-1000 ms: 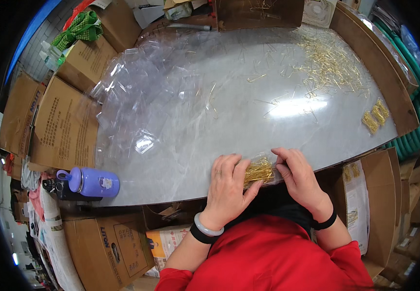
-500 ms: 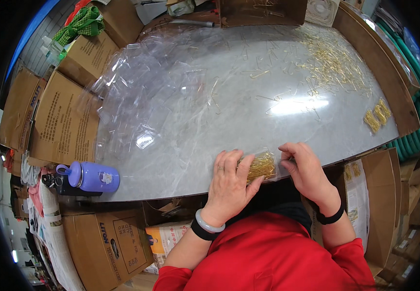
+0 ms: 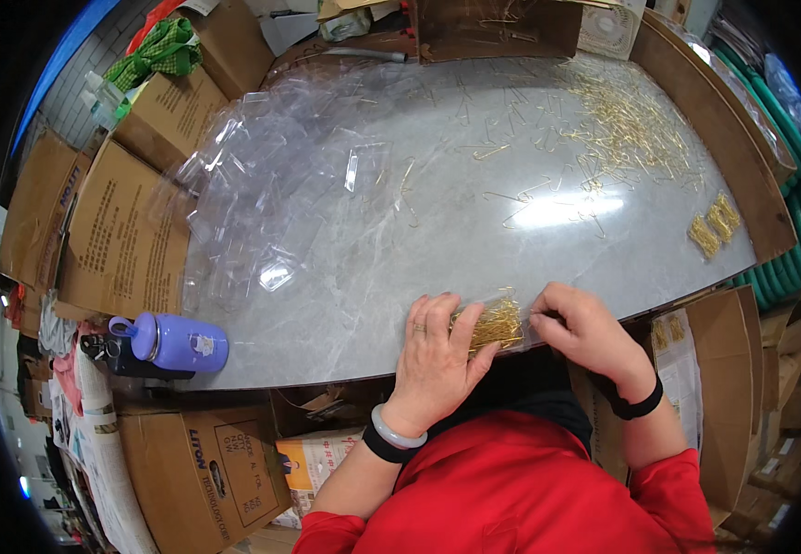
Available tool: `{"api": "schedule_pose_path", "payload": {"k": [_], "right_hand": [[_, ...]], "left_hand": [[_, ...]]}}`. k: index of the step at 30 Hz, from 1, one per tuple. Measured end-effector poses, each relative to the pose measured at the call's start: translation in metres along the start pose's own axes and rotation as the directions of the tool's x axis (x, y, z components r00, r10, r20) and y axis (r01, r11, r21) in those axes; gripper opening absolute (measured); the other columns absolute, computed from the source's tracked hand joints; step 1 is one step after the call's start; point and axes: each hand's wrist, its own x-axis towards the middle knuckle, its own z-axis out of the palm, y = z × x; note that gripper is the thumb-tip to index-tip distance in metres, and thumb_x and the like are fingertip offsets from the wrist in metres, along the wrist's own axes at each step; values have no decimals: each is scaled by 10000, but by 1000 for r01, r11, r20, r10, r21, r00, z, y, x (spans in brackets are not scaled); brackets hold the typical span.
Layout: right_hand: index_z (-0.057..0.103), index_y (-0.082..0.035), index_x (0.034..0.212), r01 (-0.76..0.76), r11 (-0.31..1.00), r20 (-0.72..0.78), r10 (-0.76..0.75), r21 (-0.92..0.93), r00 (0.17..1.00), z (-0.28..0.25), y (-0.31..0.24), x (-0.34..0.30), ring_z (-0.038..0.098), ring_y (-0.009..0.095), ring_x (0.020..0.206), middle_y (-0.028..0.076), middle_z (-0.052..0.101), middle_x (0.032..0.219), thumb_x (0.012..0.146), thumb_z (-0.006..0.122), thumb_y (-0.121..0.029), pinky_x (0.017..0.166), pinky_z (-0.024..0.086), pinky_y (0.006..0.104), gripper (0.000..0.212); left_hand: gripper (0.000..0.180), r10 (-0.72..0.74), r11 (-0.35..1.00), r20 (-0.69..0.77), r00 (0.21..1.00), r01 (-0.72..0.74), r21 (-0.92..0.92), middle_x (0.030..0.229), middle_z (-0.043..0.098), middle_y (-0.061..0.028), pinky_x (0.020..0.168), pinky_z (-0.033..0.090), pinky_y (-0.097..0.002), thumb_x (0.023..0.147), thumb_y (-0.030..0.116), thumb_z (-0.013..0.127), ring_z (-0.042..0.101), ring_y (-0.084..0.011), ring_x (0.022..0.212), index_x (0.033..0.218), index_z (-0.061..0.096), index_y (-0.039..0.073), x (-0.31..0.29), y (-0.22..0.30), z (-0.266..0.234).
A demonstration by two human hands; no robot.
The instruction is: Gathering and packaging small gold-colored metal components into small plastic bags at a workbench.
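Observation:
A clear plastic pack filled with gold wire hooks (image 3: 500,323) lies at the table's near edge, in front of me. My left hand (image 3: 435,346) is closed round its left side, fingers over the top and thumb along the near side. At the pack's right end, my right hand (image 3: 578,330) has thumb and forefinger pinched together; what is between them is too small to make out. Several filled packs of the same hooks (image 3: 716,224) lie at the table's right edge. A loose pile of gold hooks (image 3: 627,120) spreads over the far right.
Many clear plastic bags (image 3: 271,175) cover the left of the grey table (image 3: 345,314). A purple bottle (image 3: 193,342) lies at the near left corner. Cardboard boxes (image 3: 123,231) line the left side, and a cardboard strip (image 3: 724,138) borders the right. An open carton (image 3: 715,360) stands below right.
My right thumb and forefinger have come together and moved closer to the pack's right end. My left hand keeps its hold on the pack. The whole view has shifted slightly.

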Motion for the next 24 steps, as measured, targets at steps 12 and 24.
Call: {"api": "schedule_pose_path", "payload": {"k": [12,24], "right_hand": [[639,-57,1249,61,974,-267,-119,-217,956,30,-7,-9,561,348,1076,157,592,1158,957,623,-118,893,470,426,299],[415,13,1488,19,879,-119,-86,-476,989,54,-17,-20,212,461,1497,189,322,1610,1009,556,-339,1184,139,648,611]], "left_hand": [[538,-9,1000,-14,1000,9,-5,1284,458,-193,1101,368,-549,917,336,702,448,-428,1213,1304,504,19,-4,0,3],[485,-6,999,-17,1000,6,45,1295,457,-209,1091,387,-540,925,302,686,461,-443,1207,1305,533,42,0,1,2]]}}
